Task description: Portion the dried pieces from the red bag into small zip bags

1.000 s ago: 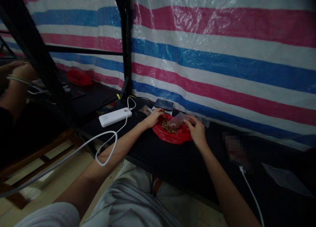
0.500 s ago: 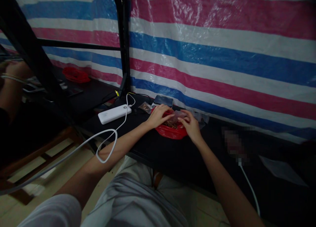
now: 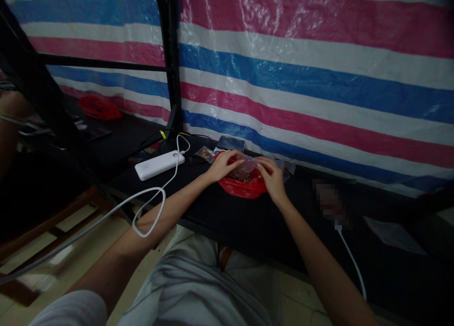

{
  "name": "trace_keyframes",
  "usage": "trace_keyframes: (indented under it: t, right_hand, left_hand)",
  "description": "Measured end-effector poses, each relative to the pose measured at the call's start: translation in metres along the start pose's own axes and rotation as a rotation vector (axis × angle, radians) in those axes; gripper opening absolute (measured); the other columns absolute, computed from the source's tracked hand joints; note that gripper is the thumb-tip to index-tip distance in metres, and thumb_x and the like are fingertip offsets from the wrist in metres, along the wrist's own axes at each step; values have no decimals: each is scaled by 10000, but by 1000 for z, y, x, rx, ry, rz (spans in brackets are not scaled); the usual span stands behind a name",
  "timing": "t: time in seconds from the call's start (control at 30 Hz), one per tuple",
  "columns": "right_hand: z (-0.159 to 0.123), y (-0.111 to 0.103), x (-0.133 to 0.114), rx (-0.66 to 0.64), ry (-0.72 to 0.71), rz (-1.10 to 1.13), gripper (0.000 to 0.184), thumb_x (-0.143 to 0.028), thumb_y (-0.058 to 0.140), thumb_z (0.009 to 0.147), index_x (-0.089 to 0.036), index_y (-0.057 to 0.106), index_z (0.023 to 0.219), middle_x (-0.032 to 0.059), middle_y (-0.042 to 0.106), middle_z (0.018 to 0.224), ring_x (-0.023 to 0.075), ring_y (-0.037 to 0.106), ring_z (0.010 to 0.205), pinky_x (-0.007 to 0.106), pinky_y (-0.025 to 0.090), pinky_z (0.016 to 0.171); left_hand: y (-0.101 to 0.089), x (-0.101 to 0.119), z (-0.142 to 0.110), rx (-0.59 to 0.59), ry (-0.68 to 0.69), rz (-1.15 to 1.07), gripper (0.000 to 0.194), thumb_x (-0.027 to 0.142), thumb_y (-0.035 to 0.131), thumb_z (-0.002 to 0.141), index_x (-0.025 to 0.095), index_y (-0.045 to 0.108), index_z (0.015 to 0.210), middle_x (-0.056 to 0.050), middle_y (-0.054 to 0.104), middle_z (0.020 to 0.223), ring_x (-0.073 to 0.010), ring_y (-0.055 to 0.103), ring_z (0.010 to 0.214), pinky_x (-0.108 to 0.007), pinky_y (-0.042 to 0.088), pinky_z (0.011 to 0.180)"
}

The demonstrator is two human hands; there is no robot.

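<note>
Left to right.

Frame edge: another person's forearm [image 3: 9, 122], hand not clearly visible. Next along: a second red plastic bag [image 3: 100, 108] on the black table [image 3: 220, 226], then a black steel rack upright [image 3: 171, 56] against a pink, blue and white striped tarp [image 3: 283, 80].

Centre-left: white power bank [image 3: 159, 165], with a white cable [image 3: 149, 212] looped across the person's left forearm. Just past it, a small clear bag of brown pieces [image 3: 205, 153] and a dark phone [image 3: 230, 143], both near the wall.

Main spot: a red plastic bag [image 3: 241, 189] lies open on the table, holding loose brown pieces [image 3: 241, 175]. A clear plastic bag [image 3: 247, 164] sits on top of it, between the hands.

Left hand [image 3: 225, 166]: fingers nearly flat, spread slightly, tips at the clear bag's left side. Grip unclear.

Right hand [image 3: 269, 173]: half curled, fingertips on the clear bag's right side. Could be a pinch, cannot confirm.

Change: the hands have closed in from the wider spacing 1.0 s ago. Both now meet the clear bag, which has gone from tilted up at the right hand to lying low over the red bag.

Far right: a pixelated patch [image 3: 329, 200], a white cable [image 3: 351, 262] and a sheet of paper [image 3: 393, 235].
</note>
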State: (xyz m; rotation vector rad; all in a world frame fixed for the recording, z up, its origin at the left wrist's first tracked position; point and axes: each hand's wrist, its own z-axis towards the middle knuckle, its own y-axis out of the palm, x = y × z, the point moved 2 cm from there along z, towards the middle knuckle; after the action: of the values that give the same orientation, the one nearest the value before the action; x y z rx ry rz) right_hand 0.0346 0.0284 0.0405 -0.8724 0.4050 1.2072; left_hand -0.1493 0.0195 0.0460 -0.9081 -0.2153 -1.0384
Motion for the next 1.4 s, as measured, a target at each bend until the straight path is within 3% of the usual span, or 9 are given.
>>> trace_keyframes:
  t: [0.17, 0.33, 0.43, 0.57, 0.8, 0.9, 1.0, 1.13, 1.4]
  right_hand:
    - [-1, 5, -5, 58, -81, -44, 185, -291, 519, 789, -213, 655, 888, 54, 629, 964, 187, 566, 941, 351, 419, 880]
    - [-2, 5, 1, 43, -52, -63, 164, -302, 537, 779, -203, 662, 817, 51, 641, 884, 191, 588, 861, 338, 447, 809]
    - [-3, 5, 3, 38, -34, -44, 168, -304, 535, 776, -202, 664, 809, 54, 654, 869, 199, 595, 849, 342, 452, 800]
    - [-5, 9, 7, 61, 2, -2, 189, -294, 504, 788, -203, 664, 828, 53, 669, 871, 204, 607, 842, 342, 458, 800]
    - [-8, 15, 12, -9, 55, 11, 314, -315, 549, 755, -233, 584, 1057, 51, 633, 1041, 212, 591, 920, 330, 477, 770]
    - [-7, 16, 13, -36, 20, -58, 229, -305, 605, 707, -221, 649, 915, 50, 658, 957, 224, 590, 902, 355, 456, 808]
    - [-6, 14, 17, -27, 8, -92, 144, -309, 566, 739, -215, 670, 772, 48, 679, 833, 218, 609, 819, 372, 448, 810]
    - [-5, 11, 19, 1, -9, -92, 175, -316, 538, 761, -204, 657, 825, 56, 675, 875, 214, 607, 844, 365, 444, 815]
    - [-3, 6, 13, 60, 21, -120, 191, -360, 534, 753, -209, 649, 771, 50, 675, 801, 212, 614, 753, 346, 474, 725]
  left_hand:
    - [3, -7, 0, 41, -36, -1, 201, 299, 446, 851, 167, 597, 865, -34, 637, 874, -171, 574, 853, -297, 403, 839]
    - [7, -2, -2, 101, -37, -68, 357, 351, 548, 787, 189, 503, 1102, -39, 611, 1029, -179, 544, 968, -310, 383, 890]
    - [6, 1, -2, 150, -49, -66, 209, 344, 513, 809, 175, 594, 901, -35, 636, 918, -181, 557, 906, -315, 385, 870]
    - [4, -2, 0, 197, -90, -125, 223, 337, 496, 816, 164, 619, 748, -39, 640, 808, -180, 572, 822, -299, 411, 807]
    - [6, 1, 1, 84, -89, -283, 210, 332, 507, 798, 182, 612, 901, -26, 644, 915, -175, 571, 879, -275, 425, 814]
    - [5, 0, 1, 84, -121, -270, 249, 346, 464, 821, 163, 628, 779, -24, 648, 800, -169, 578, 792, -271, 434, 766]
    - [5, -4, 1, 83, -122, -297, 244, 349, 483, 815, 159, 627, 862, -31, 651, 856, -170, 578, 828, -272, 426, 792]
    - [8, -9, 2, -31, -68, -325, 250, 329, 568, 766, 162, 619, 943, -41, 647, 938, -170, 574, 882, -278, 420, 823]
    - [4, -11, 5, 22, -74, -246, 220, 341, 562, 771, 149, 652, 832, -45, 644, 846, -164, 566, 802, -281, 421, 781]
